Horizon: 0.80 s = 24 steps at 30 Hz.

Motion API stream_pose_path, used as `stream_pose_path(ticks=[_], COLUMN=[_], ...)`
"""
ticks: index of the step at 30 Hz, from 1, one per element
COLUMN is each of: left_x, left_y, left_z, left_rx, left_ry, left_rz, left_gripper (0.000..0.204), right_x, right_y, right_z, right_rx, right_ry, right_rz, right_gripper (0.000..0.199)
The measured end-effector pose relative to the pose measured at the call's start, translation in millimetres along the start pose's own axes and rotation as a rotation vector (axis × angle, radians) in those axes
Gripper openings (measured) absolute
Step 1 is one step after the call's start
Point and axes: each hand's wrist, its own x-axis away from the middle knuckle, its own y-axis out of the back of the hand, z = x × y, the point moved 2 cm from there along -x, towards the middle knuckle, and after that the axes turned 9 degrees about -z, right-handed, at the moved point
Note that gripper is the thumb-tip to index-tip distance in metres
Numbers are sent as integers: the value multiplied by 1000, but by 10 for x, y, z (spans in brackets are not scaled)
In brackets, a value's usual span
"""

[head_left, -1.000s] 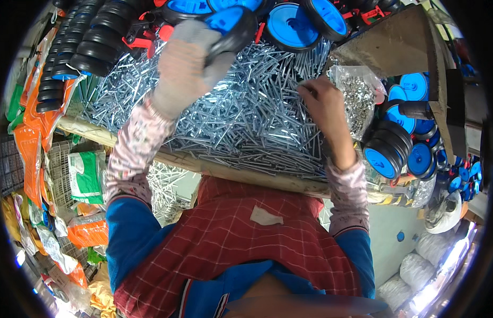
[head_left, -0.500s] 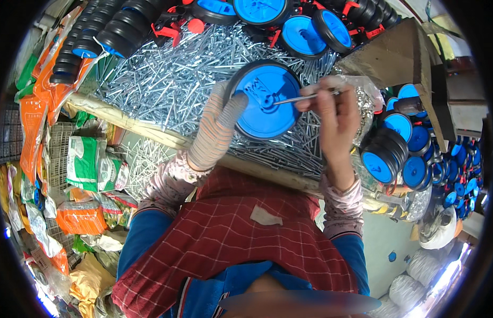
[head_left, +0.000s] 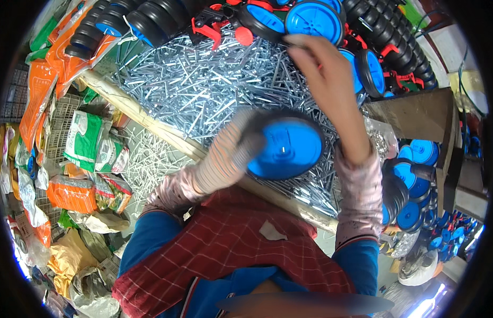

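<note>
My left hand (head_left: 225, 156), in a striped glove, grips the black rim of a blue-centred wheel (head_left: 289, 146) at its left side. The wheel is tilted and smeared by motion, and a small bright spot shows at its hub. Beyond it, my bare right hand (head_left: 328, 74) reaches over the far part of the workbench. Its fingers are stretched out and somewhat apart, close to the lower rim of another blue wheel (head_left: 312, 22); whether they touch it I cannot tell. Beneath both hands spreads a heap of metal pins (head_left: 193, 85).
A wooden rail (head_left: 143, 117) edges the bench on my side. Red plastic brackets (head_left: 206, 33) and stacked black wheels (head_left: 151, 21) lie at the far side. At right stand a wooden box (head_left: 416, 116) and more blue wheels (head_left: 409, 214). Packaging bags (head_left: 71, 193) fill the left.
My right hand has left the wheel's hub, where it held a metal rod, and moved up to the far wheels. The held wheel has shifted right, nearer me, and tilted. The view has turned slightly.
</note>
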Motion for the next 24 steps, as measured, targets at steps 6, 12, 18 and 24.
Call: stream_pose_path(ticks=[6,12,18,24], left_x=[124,219,386,328], left_y=[-101,109,74,-142], left_z=[-208,-58,448,332], left_rx=[-651,-545,318,367], left_ry=[-120,-198,228,431], left_rz=[35,71,8,72], left_gripper=[63,42,36,43], right_x=[-685,-362,834,1588], right_y=[-1375,-829,310,508], right_z=[-361,-389,-257,-167], right_rx=[695,449,-741,-1095], right_ry=[540,451,-768,-917], right_rz=[125,-68,34,-65], right_gripper=[20,21,25,34])
